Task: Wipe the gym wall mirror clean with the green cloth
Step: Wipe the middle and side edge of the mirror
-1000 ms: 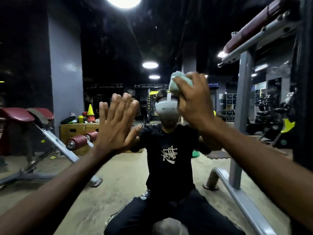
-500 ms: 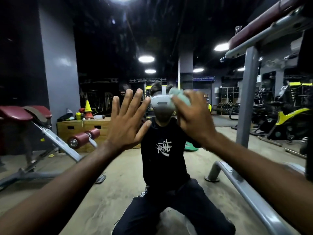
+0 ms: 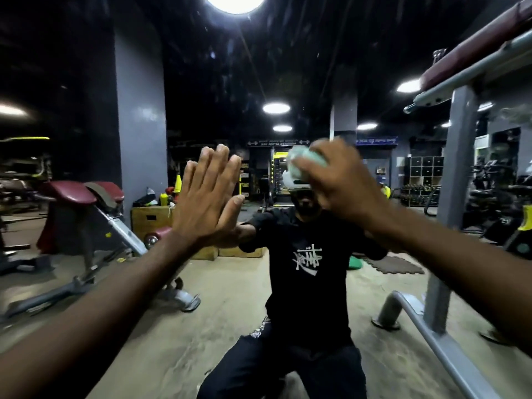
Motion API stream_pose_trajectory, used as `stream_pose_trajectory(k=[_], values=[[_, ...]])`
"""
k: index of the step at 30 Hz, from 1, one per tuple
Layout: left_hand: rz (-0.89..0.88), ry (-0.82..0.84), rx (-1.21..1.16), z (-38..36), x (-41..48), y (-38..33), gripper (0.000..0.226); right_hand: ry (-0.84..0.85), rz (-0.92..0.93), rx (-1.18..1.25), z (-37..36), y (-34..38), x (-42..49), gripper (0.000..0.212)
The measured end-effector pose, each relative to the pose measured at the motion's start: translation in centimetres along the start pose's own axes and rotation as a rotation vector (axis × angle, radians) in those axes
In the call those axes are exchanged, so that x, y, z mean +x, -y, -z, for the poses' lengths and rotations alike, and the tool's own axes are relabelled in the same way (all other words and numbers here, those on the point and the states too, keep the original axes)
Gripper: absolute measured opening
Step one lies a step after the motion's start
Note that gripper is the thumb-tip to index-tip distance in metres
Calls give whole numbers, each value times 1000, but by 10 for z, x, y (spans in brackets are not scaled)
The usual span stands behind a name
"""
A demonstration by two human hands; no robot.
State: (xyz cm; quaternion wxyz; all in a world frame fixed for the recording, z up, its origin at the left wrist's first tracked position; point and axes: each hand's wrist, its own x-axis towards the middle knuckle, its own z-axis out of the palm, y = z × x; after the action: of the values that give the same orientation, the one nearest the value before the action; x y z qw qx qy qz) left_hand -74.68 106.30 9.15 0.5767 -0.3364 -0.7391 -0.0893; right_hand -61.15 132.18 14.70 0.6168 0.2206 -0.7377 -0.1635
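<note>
The wall mirror fills the whole view and reflects the gym and a crouching person in a black T-shirt. My left hand lies flat against the glass, fingers straight and together. My right hand grips the bunched pale green cloth and holds it on the mirror at head height, right of centre. Most of the cloth is hidden under my fingers; only its upper left edge shows. The right hand is blurred.
In the reflection a maroon-padded incline bench stands at the left with a wooden box behind it. A grey steel machine frame with a padded bar rises at the right. Its curved foot rail runs along the floor.
My right hand with the cloth moved down from its high spot, then up and right again across the glass. My left hand stays flat on the mirror, its fingers now closer together.
</note>
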Motion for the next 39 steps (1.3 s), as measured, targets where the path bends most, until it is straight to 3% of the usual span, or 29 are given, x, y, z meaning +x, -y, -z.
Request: stream_pose_trajectory(k=[3,4,9,12,14,18,22,25,27,30,31,33,36,37,39], values=[[12,17,17,-4,-21,-1,73,-165,-242,17,-12,1,20,45],[19,14,25,-5,-31,-1,73,-169,-245,51,-25,20,8,44],[-20,-7,47,-15,-85,-7,70,17,304,24,-70,128,-129,25],[-33,-5,76,-19,-110,-8,69,68,476,-77,-69,127,-132,23],[-40,12,77,-18,-116,-2,70,-38,402,-130,-63,102,-95,27],[-56,53,63,-20,-122,16,72,-141,-76,-58,-62,95,-70,42],[-84,32,89,-29,-135,25,72,-1,121,-78,-89,173,-146,38],[-96,23,102,-29,-135,33,73,40,295,-92,-82,152,-114,27],[-99,36,106,-26,-130,39,73,-31,234,-121,-78,128,-72,28],[-45,34,98,-18,-120,50,77,-125,-37,-57,-84,135,-51,41],[-28,28,93,-14,-116,55,76,-121,-4,-62,-92,152,-62,41],[2,28,90,-5,-105,74,75,-41,260,-94,-100,180,-88,28],[-98,71,125,4,-89,105,75,26,496,-113,-88,155,-49,20],[-142,78,149,5,-86,111,76,-10,462,-141,-83,136,-17,21],[-149,34,171,6,-83,115,77,-114,200,-174,-71,97,46,32]])
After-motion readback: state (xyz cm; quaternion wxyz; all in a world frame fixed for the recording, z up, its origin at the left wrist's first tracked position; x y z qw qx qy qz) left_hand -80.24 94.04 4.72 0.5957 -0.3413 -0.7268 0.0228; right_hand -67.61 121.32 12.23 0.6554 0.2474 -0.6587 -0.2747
